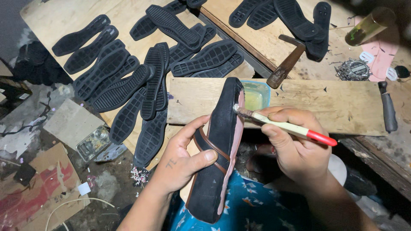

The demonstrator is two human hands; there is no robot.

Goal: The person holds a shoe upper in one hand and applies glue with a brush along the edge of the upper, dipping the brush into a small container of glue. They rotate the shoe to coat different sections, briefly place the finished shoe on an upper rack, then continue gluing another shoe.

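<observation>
left hand (184,160) is gripping the black shoe (218,149) lengthwise away from the body, right hand (295,145) is pinching the brush (280,125), bristles touching its pink sole edge

bench (55,17) | black soles (128,68), plank (334,102), hammer (286,64), knife (388,112)

A black shoe (216,149) with a brown strap and pink sole edge stands tilted on its side, toe far. A cream-handled, red-tipped brush (282,126) touches its upper edge.
</observation>
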